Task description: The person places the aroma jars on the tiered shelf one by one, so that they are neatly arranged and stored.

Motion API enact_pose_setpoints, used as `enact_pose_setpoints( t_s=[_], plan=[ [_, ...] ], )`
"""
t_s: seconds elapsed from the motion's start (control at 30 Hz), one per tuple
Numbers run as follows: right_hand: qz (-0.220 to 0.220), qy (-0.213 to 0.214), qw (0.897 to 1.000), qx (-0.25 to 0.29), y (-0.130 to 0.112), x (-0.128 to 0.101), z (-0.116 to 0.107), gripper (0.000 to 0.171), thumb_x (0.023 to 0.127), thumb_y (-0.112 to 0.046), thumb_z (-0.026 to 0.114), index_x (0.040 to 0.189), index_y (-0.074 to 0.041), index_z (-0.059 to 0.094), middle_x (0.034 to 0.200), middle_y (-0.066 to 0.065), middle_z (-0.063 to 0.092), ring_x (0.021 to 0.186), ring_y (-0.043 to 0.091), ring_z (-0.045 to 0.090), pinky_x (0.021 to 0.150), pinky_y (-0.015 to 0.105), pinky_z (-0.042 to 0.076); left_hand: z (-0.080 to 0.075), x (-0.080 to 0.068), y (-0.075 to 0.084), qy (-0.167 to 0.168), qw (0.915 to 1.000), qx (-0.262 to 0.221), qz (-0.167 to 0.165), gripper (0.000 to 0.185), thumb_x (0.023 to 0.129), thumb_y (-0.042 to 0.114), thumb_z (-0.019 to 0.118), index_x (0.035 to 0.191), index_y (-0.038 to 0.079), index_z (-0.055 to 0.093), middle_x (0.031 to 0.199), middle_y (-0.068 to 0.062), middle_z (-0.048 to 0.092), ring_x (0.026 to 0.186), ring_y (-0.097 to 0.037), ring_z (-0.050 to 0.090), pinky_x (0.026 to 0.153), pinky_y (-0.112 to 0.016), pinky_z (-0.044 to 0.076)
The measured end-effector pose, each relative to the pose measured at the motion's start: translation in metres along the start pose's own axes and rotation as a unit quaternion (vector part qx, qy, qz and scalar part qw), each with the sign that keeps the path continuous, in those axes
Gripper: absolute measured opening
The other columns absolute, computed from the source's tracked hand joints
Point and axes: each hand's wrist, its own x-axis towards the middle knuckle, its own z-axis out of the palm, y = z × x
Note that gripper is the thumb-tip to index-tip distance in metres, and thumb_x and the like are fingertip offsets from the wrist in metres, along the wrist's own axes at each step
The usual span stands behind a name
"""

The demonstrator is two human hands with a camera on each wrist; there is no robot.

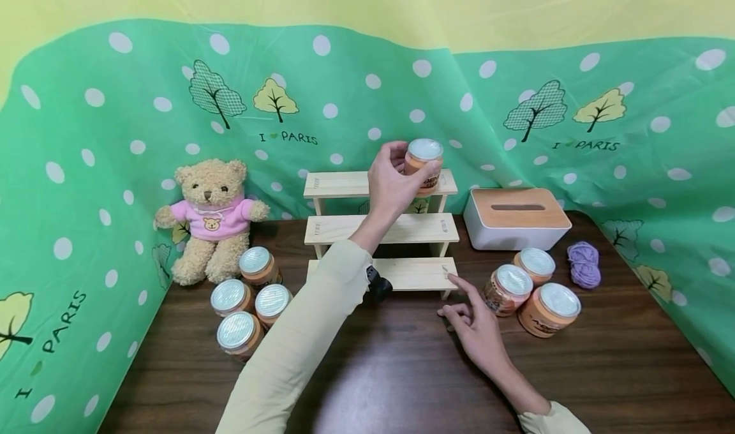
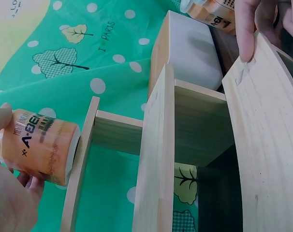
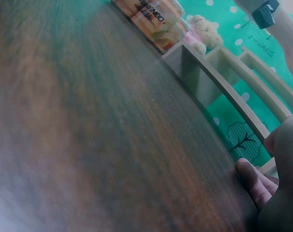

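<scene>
At the top shelf (image 1: 344, 183), the left hand (image 1: 393, 182) grips an orange jar (image 1: 423, 164); lower it level. The right hand (image 1: 476, 329) rests relaxed, fingertip steadying the bottom shelf (image 1: 410, 273).

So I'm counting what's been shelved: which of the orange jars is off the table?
The orange jar gripped in the left hand at the wooden rack's top step; the others stand on the table.
</scene>
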Motion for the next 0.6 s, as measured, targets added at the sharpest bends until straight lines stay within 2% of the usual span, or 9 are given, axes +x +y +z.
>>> enact_pose_setpoints(
  t_s=[0.33, 0.6],
  plan=[
    [-0.005, 0.002, 1.0, 0.0, 0.0019, 0.0001, -0.0001, 0.065, 0.107, 0.001, 0.071, 0.164, -0.021, 0.051, 0.094, 0.006, 0.083, 0.08, 0.011, 0.076, 0.066, 0.023, 0.059, 0.007, 0.0033, -0.0023, 0.007, 0.9999, -0.002, 0.012, 0.06, 0.094, 0.034, 0.092, 0.136, 0.003, 0.064, 0.128, -0.009, 0.068, 0.117, -0.016, 0.065, 0.102, -0.014, 0.053],
    [-0.008, 0.004, 1.0, 0.0, 0.0029, 0.0011, 0.0008, 0.065, 0.106, 0.002, 0.071, 0.164, -0.02, 0.051, 0.094, 0.007, 0.083, 0.08, 0.011, 0.077, 0.065, 0.023, 0.059, 0.0105, 0.0041, -0.0032, 0.013, 0.9998, 0.006, 0.014, 0.062, 0.094, 0.036, 0.092, 0.139, 0.003, 0.064, 0.13, -0.01, 0.069, 0.119, -0.018, 0.067, 0.1, -0.018, 0.055]
  ],
)
